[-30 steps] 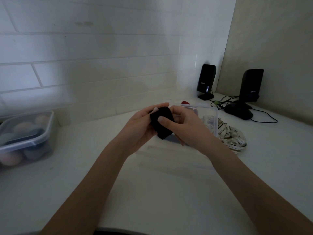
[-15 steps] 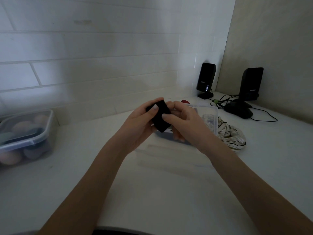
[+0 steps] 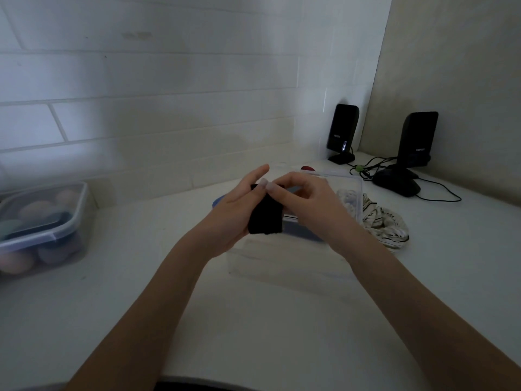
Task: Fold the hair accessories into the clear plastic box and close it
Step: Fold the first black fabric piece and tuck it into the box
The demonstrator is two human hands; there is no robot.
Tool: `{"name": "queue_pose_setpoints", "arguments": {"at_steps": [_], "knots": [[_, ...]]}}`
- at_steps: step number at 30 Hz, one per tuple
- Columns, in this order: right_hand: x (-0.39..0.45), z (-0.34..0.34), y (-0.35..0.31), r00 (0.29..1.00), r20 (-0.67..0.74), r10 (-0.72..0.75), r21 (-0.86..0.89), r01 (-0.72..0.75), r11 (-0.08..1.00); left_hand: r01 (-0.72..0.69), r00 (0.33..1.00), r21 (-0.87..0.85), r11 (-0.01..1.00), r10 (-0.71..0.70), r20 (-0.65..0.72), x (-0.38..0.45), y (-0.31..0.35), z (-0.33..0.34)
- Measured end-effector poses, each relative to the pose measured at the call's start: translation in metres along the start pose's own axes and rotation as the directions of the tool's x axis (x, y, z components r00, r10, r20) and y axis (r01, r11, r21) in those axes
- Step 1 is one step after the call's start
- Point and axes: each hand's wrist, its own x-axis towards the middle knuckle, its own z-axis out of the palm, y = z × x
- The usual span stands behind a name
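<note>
Two hands fold a black band just above the open clear box.
Left hand and right hand pinch it; a loose pinch could let it unfold.

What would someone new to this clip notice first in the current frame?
Mid-frame, both hands hold a black fabric piece over the clear plastic box: the left hand supports it and the right hand pinches its top edge. A striped scrunchie lies on the white counter right of the box. A lidded container of pastel sponges sits far left, and two black speakers stand in the back right corner.
</note>
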Motion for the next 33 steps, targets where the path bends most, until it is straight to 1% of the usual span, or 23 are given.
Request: {"name": "queue_pose_setpoints", "arguments": {"at_steps": [5,7,9,12,15,17,20,22,25,28,31,33], "knots": [[0.0017,0.0002,0.0049,1.000,0.012,0.021,-0.046,-0.020,0.999,-0.011,0.999,0.084,0.996,0.008,0.043,-0.0009,0.0016,0.0029],[0.0027,0.0001,0.0056,0.999,-0.037,0.031,-0.019,-0.032,0.999,-0.033,0.996,0.136,0.990,0.021,0.091,-0.0009,0.0012,0.0032],[0.0032,-0.0002,0.0059,0.994,-0.085,0.075,0.056,-0.071,0.996,-0.032,0.991,0.082,0.996,0.020,0.133,-0.0012,0.0015,0.0044],[0.0032,0.0002,0.0057,0.990,-0.092,0.107,0.125,-0.095,0.988,0.000,0.988,-0.023,1.000,0.003,0.153,-0.0019,0.0028,0.0051],[0.0023,0.0001,0.0037,0.993,-0.078,0.086,0.183,-0.071,0.981,0.002,0.983,-0.015,1.000,0.001,0.183,-0.0013,0.0024,0.0041],[0.0004,-0.0008,0.0026,0.998,-0.041,0.051,0.224,-0.041,0.974,0.002,0.980,0.000,1.000,-0.002,0.199,-0.0020,0.0034,0.0036],[-0.0027,-0.0018,0.0027,0.999,0.002,-0.032,0.188,0.031,0.982,0.002,0.983,0.019,1.000,-0.006,0.184,-0.0026,0.0048,0.0046],[-0.0027,-0.0020,0.0028,0.999,-0.001,-0.048,0.201,0.047,0.978,0.019,0.987,0.022,1.000,-0.022,0.160,-0.0037,0.0059,0.0065],[-0.0020,-0.0030,0.0035,1.000,0.000,-0.008,0.249,0.008,0.968,0.016,0.990,0.026,1.000,-0.020,0.142,-0.0041,0.0062,0.0079],[-0.0001,-0.0043,0.0059,0.999,0.012,0.043,0.313,-0.045,0.949,-0.011,0.990,0.071,0.997,0.001,0.141,-0.0036,0.0053,0.0078],[0.0013,-0.0035,0.0072,0.999,0.019,0.049,0.239,-0.053,0.969,-0.037,0.992,0.086,0.996,0.026,0.121,-0.0032,0.0052,0.0094],[0.0007,-0.0022,0.0055,0.998,0.031,0.062,0.191,-0.066,0.979,-0.044,0.989,0.075,0.996,0.033,0.141,-0.0045,0.0060,0.0104]]}}
